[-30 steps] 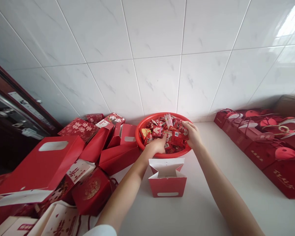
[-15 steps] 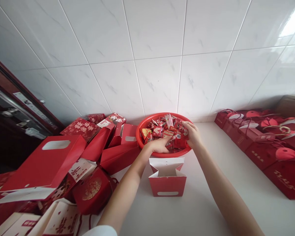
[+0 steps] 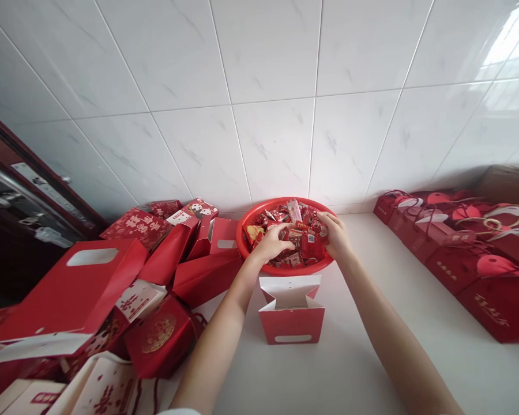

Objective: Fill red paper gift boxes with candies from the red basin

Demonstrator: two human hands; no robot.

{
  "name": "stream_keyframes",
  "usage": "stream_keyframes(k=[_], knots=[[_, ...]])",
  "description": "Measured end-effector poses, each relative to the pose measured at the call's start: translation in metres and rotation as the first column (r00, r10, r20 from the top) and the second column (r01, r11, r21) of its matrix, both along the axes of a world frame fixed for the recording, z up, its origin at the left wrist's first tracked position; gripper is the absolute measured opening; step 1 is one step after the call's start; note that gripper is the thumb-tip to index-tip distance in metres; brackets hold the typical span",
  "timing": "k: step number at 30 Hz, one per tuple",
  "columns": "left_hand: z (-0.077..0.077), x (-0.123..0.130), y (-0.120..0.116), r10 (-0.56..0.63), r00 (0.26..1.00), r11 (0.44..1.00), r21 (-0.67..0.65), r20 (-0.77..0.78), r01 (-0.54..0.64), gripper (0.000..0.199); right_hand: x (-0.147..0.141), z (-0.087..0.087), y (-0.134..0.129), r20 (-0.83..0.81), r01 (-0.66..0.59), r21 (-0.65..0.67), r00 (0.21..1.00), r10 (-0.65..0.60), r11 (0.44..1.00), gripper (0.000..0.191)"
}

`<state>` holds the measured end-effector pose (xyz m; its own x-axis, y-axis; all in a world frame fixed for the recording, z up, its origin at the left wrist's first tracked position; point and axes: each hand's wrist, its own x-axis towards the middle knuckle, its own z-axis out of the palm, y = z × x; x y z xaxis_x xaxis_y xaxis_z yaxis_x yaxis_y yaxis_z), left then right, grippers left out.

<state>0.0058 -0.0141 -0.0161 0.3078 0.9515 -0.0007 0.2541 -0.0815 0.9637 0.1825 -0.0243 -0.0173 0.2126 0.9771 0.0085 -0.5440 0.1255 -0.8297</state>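
A round red plastic basket [image 3: 243,242] stands against the wall, filled with wrapped sweets [image 3: 294,210], mostly in red wrappers. My left hand [image 3: 271,246] reaches over its left front part, thumb and fingers apart among the sweets. At the right rim, my right hand [image 3: 336,235] has its fingers closed on a red sweet packet [image 3: 323,230]; how many packets it grips is partly hidden. Below the basket, between my forearms, an upright red paper gift box [image 3: 292,323] has its top open and its white inside showing.
Red gift boxes and bags [image 3: 69,288] lie in a loose heap on the left. Filled-looking red boxes [image 3: 441,259] with cord handles stand in rows on the right. Behind is a white tiled wall [image 3: 272,144], with a dark door [image 3: 8,230] at far left.
My left hand has lifted slightly and shifted left, and its fingers have spread apart. My right hand stays at the basket's right rim with the packet. The view has shifted slightly.
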Motion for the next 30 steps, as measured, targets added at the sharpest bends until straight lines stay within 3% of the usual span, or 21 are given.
stream_keyframes(k=[6, 9, 12, 14, 16, 18, 20, 25, 30], knots=[[-0.003, 0.002, 0.003, 0.046, 0.999, 0.999, -0.022, 0.001, -0.046, 0.055, 0.0, -0.001, 0.001, -0.038, 0.021, -0.008, 0.999, -0.021, 1.0, 0.027], [-0.006, 0.001, 0.007, 0.177, 0.982, 0.981, 0.095, -0.071, -0.17, 0.046, -0.001, -0.001, 0.002, -0.061, 0.033, -0.026, 0.998, -0.035, 0.999, 0.027], [-0.008, 0.0, 0.009, 0.317, 0.939, 0.925, 0.262, -0.137, -0.274, 0.039, -0.001, -0.001, 0.003, -0.066, 0.046, -0.03, 0.997, -0.047, 0.999, 0.026], [-0.007, 0.001, 0.008, 0.273, 0.94, 0.93, 0.305, -0.206, -0.203, 0.032, -0.001, -0.003, 0.004, -0.068, 0.049, -0.022, 0.996, -0.05, 0.999, 0.025], [-0.006, 0.003, 0.005, 0.083, 0.934, 0.968, 0.251, -0.348, 0.007, 0.026, 0.0, -0.004, 0.005, -0.071, 0.053, -0.008, 0.996, -0.053, 0.999, 0.024], [-0.004, 0.007, 0.002, -0.138, 0.848, 0.959, 0.146, -0.511, 0.244, 0.023, 0.0, -0.005, 0.006, -0.072, 0.063, 0.004, 0.995, -0.063, 0.998, 0.023], [-0.003, 0.011, -0.001, -0.244, 0.746, 0.924, 0.086, -0.62, 0.374, 0.025, 0.001, -0.004, 0.006, -0.077, 0.083, 0.007, 0.994, -0.082, 0.997, 0.022], [-0.001, 0.016, -0.001, -0.274, 0.609, 0.887, 0.049, -0.745, 0.46, 0.058, 0.001, -0.004, 0.006, -0.104, 0.128, -0.017, 0.986, -0.129, 0.992, 0.02], [0.0, 0.017, -0.002, -0.255, 0.507, 0.875, 0.028, -0.823, 0.484, 0.059, 0.001, -0.006, 0.006, -0.105, 0.175, -0.018, 0.979, -0.176, 0.984, 0.02]])
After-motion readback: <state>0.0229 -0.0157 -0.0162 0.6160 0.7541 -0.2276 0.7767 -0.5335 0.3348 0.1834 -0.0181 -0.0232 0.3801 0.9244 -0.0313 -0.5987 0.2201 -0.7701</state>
